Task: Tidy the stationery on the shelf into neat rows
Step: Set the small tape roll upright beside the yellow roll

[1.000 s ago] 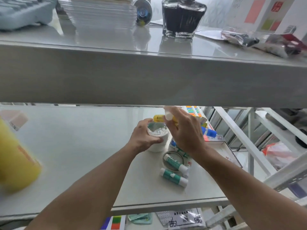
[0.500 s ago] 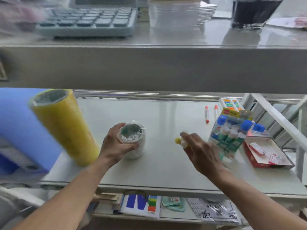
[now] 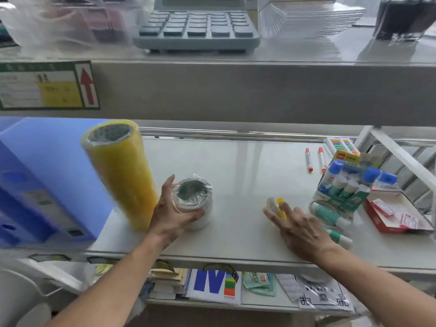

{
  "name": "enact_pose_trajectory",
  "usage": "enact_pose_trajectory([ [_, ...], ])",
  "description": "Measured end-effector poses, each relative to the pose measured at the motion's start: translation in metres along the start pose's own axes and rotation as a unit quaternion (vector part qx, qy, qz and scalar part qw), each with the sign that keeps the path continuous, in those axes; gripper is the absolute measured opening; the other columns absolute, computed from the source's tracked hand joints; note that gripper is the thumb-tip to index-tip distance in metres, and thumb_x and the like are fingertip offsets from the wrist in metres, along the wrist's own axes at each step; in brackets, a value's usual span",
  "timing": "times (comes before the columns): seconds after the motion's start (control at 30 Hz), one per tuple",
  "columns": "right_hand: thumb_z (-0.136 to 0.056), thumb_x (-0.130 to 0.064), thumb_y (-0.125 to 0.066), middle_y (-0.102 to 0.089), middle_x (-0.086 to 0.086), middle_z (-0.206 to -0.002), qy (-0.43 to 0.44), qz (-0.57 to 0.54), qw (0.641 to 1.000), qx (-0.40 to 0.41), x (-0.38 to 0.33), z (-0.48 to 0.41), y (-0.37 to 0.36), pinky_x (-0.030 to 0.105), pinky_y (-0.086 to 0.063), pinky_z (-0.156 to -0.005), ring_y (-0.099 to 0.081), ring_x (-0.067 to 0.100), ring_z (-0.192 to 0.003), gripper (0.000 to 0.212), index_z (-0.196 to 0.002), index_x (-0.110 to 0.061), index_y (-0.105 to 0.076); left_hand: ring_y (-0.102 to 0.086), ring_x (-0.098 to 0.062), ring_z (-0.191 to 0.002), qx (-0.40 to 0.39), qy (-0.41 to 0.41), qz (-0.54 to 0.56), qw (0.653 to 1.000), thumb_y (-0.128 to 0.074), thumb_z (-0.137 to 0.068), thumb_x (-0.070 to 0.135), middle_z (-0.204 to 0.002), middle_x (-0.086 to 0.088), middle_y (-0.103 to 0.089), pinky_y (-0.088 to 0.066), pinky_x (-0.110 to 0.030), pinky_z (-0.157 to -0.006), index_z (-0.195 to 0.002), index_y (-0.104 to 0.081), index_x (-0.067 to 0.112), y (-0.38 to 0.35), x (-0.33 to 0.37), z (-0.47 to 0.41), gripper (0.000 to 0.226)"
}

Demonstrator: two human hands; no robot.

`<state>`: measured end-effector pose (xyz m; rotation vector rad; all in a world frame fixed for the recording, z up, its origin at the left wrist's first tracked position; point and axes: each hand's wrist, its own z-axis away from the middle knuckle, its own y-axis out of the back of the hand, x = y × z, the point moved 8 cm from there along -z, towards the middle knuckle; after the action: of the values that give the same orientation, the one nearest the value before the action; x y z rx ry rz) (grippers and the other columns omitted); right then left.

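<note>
1. Green-bordered shelf label (image 3: 48,84) bears a red arrow; its writing is blurred, unreadable.
2. Left hand (image 3: 169,213) is curled around the white plastic-wrapped roll (image 3: 194,204) standing mid-shelf (image 3: 236,237).
3. Right hand (image 3: 299,230) is part-open; a small yellow-capped item (image 3: 274,204) is pinched at the fingertips, its identity unclear.

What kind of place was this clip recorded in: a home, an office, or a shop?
Most likely a stationery shop or stockroom. Tiered metal shelving carries a price-style label on the shelf edge, a retail display box of glue sticks, shrink-wrapped tape rolls, and a calculator on the tier above.
</note>
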<state>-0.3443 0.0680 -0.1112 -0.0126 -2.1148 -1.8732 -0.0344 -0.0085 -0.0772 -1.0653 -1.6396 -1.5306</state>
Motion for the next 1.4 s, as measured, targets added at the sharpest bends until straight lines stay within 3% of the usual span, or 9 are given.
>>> enact_pose_trajectory([
  [0.1, -0.080, -0.030, -0.046, -0.056, 0.018, -0.133, -0.022, -0.002, 0.999, -0.032, 0.000, 0.003, -0.007, 0.040, -0.050, -0.048, -0.058, 0.034, -0.068, 0.065, -0.145, -0.032, -0.046, -0.048, -0.010, -0.113, 0.002, 0.002, -0.005, 1.000, -0.093, -0.058, 0.041, -0.127, 0.013, -0.048, -0.039, -0.025, -0.092, -0.151, -0.021, 0.038, 0.000, -0.001, 0.001, 0.118],
  [0.23, -0.079, -0.047, -0.033, -0.040, 0.015, -0.150, -0.060, -0.031, 0.996, -0.059, 0.000, 0.005, -0.012, 0.044, -0.050, -0.073, -0.055, 0.037, -0.092, 0.076, -0.154, -0.037, -0.027, -0.046, -0.010, -0.114, -0.001, -0.001, -0.011, 1.000, -0.093, -0.058, 0.042, -0.127, 0.013, -0.046, -0.039, -0.025, -0.093, -0.151, -0.021, 0.037, 0.000, 0.000, 0.000, 0.117],
  [0.57, -0.080, -0.047, -0.035, -0.025, 0.013, -0.163, -0.100, -0.072, 0.990, -0.068, 0.005, 0.014, -0.007, 0.054, -0.035, -0.111, -0.039, 0.044, -0.134, 0.081, -0.158, -0.034, -0.017, -0.049, -0.019, -0.123, -0.004, 0.008, -0.023, 1.000, -0.091, -0.054, 0.046, -0.143, 0.000, -0.048, -0.042, -0.033, -0.100, -0.151, -0.020, 0.039, 0.000, 0.001, 0.002, 0.120],
  [0.7, -0.084, -0.040, -0.046, -0.050, 0.013, -0.147, -0.123, -0.109, 0.986, 0.020, 0.035, 0.027, 0.024, 0.048, -0.047, -0.102, -0.053, 0.035, -0.124, 0.069, -0.149, -0.018, -0.043, -0.038, -0.023, -0.136, 0.032, -0.019, -0.064, 0.997, -0.091, -0.054, 0.044, -0.151, -0.004, -0.036, -0.037, -0.038, -0.108, -0.151, -0.023, 0.035, 0.004, 0.021, 0.016, 0.119],
  [0.83, -0.084, -0.018, -0.069, -0.066, 0.013, -0.115, -0.229, -0.180, 0.951, 0.105, 0.102, 0.051, 0.035, 0.043, -0.053, -0.085, -0.062, 0.035, -0.101, 0.038, -0.121, -0.009, -0.065, -0.050, -0.025, -0.124, 0.110, -0.222, -0.102, 0.964, -0.090, -0.069, 0.020, -0.131, -0.006, -0.052, -0.042, -0.041, -0.107, -0.132, -0.053, 0.010, -0.023, 0.084, 0.058, 0.073],
  [0.93, -0.083, -0.021, -0.073, -0.070, 0.012, -0.109, -0.269, -0.185, 0.944, 0.040, 0.130, 0.064, 0.020, 0.039, -0.052, -0.084, -0.063, 0.032, -0.100, 0.036, -0.117, -0.011, -0.068, -0.061, -0.016, -0.103, -0.009, -0.286, -0.100, 0.953, -0.083, -0.075, 0.017, -0.108, 0.004, -0.065, -0.050, -0.039, -0.090, -0.105, -0.070, 0.018, -0.108, 0.115, 0.070, 0.032],
  [1.0, -0.086, -0.028, -0.071, -0.070, 0.009, -0.112, -0.271, -0.186, 0.944, 0.011, 0.135, 0.067, 0.009, 0.035, -0.050, -0.084, -0.063, 0.028, -0.101, 0.036, -0.118, -0.014, -0.067, -0.064, -0.016, -0.093, -0.105, -0.290, -0.111, 0.945, -0.076, -0.078, 0.019, -0.098, 0.007, -0.069, -0.052, -0.037, -0.083, -0.096, -0.073, 0.022, -0.171, 0.129, 0.069, 0.018],
  [1.23, -0.087, -0.024, -0.069, -0.073, 0.005, -0.107, -0.264, -0.226, 0.937, 0.038, 0.145, 0.066, 0.001, 0.030, -0.049, -0.080, -0.065, 0.021, -0.094, 0.023, -0.109, -0.015, -0.071, -0.060, -0.020, -0.109, -0.218, -0.213, -0.206, 0.930, -0.061, -0.091, 0.019, -0.112, 0.004, -0.066, -0.048, -0.036, -0.091, -0.107, -0.074, 0.026, -0.285, 0.151, 0.024, 0.021],
  [1.4, -0.082, -0.016, -0.079, -0.071, -0.001, -0.083, -0.328, -0.322, 0.870, 0.176, 0.177, 0.131, 0.034, 0.018, -0.045, -0.062, -0.062, 0.013, -0.069, 0.019, -0.100, -0.011, -0.075, -0.058, -0.021, -0.113, -0.260, -0.271, -0.324, 0.868, -0.055, -0.093, 0.001, -0.121, 0.004, -0.063, -0.042, -0.030, -0.085, -0.115, -0.071, 0.026, -0.315, 0.163, 0.011, 0.037],
])
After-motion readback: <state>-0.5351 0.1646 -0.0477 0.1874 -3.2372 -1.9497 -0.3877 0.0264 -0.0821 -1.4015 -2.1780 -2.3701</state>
